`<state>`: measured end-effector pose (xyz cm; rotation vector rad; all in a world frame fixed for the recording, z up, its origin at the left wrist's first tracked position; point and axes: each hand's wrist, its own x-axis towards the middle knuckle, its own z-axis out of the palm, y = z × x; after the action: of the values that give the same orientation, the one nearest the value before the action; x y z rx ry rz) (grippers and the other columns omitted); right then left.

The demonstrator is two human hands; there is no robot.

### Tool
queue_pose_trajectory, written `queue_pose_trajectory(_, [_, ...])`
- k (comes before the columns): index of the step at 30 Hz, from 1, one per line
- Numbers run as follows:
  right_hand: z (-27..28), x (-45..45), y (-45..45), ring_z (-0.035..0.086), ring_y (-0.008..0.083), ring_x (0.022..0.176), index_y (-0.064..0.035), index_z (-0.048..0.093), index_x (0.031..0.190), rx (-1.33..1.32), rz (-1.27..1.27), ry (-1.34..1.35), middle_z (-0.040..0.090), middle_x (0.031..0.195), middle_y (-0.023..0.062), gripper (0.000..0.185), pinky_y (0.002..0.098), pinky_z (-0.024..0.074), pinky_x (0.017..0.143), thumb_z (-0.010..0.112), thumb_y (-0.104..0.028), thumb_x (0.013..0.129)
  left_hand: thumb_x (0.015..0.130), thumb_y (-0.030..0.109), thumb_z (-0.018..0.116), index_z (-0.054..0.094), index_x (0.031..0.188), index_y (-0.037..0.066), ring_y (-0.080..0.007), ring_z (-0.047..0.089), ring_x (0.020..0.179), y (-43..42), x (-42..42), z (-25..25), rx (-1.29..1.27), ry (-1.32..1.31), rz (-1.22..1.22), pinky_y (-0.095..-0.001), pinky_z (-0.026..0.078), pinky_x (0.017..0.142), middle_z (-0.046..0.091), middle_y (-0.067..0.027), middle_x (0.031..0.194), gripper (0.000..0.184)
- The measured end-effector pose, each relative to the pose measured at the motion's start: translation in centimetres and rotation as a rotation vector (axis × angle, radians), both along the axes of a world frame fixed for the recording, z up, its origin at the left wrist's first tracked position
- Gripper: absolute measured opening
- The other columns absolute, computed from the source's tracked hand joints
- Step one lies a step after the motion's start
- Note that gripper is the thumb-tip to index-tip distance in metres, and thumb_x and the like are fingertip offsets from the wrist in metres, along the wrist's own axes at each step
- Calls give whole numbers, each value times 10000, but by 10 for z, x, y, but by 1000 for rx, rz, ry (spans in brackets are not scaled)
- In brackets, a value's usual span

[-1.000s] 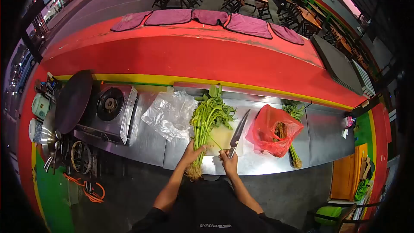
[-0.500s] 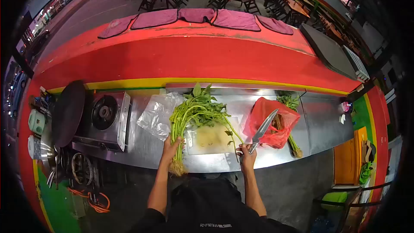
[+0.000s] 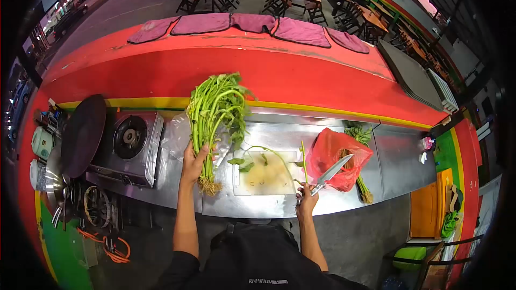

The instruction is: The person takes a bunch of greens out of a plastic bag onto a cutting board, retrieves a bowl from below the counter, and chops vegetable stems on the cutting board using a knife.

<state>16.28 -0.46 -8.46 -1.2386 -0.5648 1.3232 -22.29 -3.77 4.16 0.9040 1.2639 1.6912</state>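
My left hand (image 3: pixel 192 165) is wrapped round the lower stalks of a bunch of leafy greens that looks like water spinach (image 3: pixel 212 110). The bunch is held up above the steel counter, its pale roots hanging below my hand. My right hand (image 3: pixel 307 202) grips a knife (image 3: pixel 334 171) by the handle, blade pointing up and right. A loose green stem (image 3: pixel 303 157) rises from the same fingers. Between my hands lies a white, brown-stained cutting board (image 3: pixel 243 187), with a few leaves and a thin curved stem over it.
A red plastic bag (image 3: pixel 322 149) sits right of the board, with more rooted greens (image 3: pixel 364 189) partly under it. Left are a clear plastic bag (image 3: pixel 176 131), a gas stove (image 3: pixel 153 153) and a dark round pan (image 3: pixel 83 137). A red wall (image 3: pixel 301 78) bounds the counter's far side.
My left hand has lifted the bunch up and to the left, off the board. A curved stem and leaves now show over the board. My right hand keeps the knife in nearly the same place.
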Motion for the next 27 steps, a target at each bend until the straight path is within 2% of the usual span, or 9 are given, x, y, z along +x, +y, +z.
queue_pose_trajectory(3, [1, -8, -1, 610, 151, 774, -150, 459, 896, -21, 38, 22, 653, 968, 74, 214, 283, 475, 594, 644, -156, 1003, 1014, 243, 647, 541, 1271, 35, -135, 632, 773, 2, -3, -10, 5, -69, -40, -293, 542, 684, 666, -69, 1002, 348])
queue_pose_trajectory(14, [-16, -18, -3, 622, 150, 763, -167, 471, 892, -113, 93, 69, 680, 959, 70, 211, 283, 482, 599, 657, -153, 991, 1012, 175, 629, 585, 1220, 34, -156, 659, 770, -34, -6, -186, -403, 30, 71, -316, 550, 703, 689, -71, 959, 255])
queue_pose_trajectory(15, [-20, -16, -4, 625, 151, 752, -165, 474, 885, -131, 91, 51, 690, 958, 73, 210, 286, 485, 593, 654, -145, 990, 995, 175, 643, 570, 1233, 12, -198, 674, 860, -39, -15, -215, -411, 318, 122, -358, 556, 796, 702, -83, 991, 297])
queue_pose_trajectory(18, [-29, -11, -4, 630, 157, 733, -160, 477, 883, -196, 105, 69, 704, 962, 85, 202, 285, 486, 578, 646, -134, 990, 958, 224, 690, 529, 1290, -3, -270, 682, 939, -45, -13, -232, -479, 352, 197, -390, 540, 880, 707, -135, 1045, 434])
queue_pose_trajectory(20, [-32, -10, -6, 630, 162, 723, -152, 477, 884, -218, 114, 50, 711, 974, 102, 196, 291, 493, 571, 639, -135, 993, 910, 256, 729, 486, 1363, 11, -349, 630, 1124, -45, -9, -242, -534, 411, 245, -451, 492, 973, 657, -194, 1189, 569])
queue_pose_trajectory(22, [-34, -9, -9, 628, 168, 711, -144, 474, 885, -242, 138, 84, 715, 991, 125, 195, 294, 505, 571, 633, -138, 999, 869, 252, 750, 458, 1414, 28, -429, 514, 1257, -41, 18, -211, -699, 932, 596, -525, 426, 1035, 576, -216, 1303, 657])
queue_pose_trajectory(23, [-42, -7, -10, 623, 172, 684, -135, 470, 884, -219, 160, 104, 717, 1005, 147, 199, 297, 515, 562, 629, -142, 1003, 849, 208, 751, 455, 1426, 36, -456, 430, 1302, -36, 28, -199, -723, 942, 630, -582, 374, 1058, 521, -215, 1347, 671])
queue_pose_trajectory(26, [-40, -10, -14, 615, 173, 648, -134, 467, 891, -211, 179, 95, 716, 1007, 156, 201, 295, 515, 546, 631, -152, 1006, 840, 212, 774, 516, 1364, 23, -416, 526, 1217, -27, 65, -185, -488, 1111, 483, -538, 438, 998, 585, -211, 1263, 613])
queue_pose_trajectory(27, [-39, -13, -15, 608, 170, 624, -137, 468, 892, -220, 167, 106, 716, 1007, 157, 204, 297, 518, 537, 635, -161, 1007, 843, 246, 780, 558, 1309, 29, -381, 579, 1157, -23, 77, -199, -409, 976, 322, -505, 466, 948, 624, -190, 1206, 560])
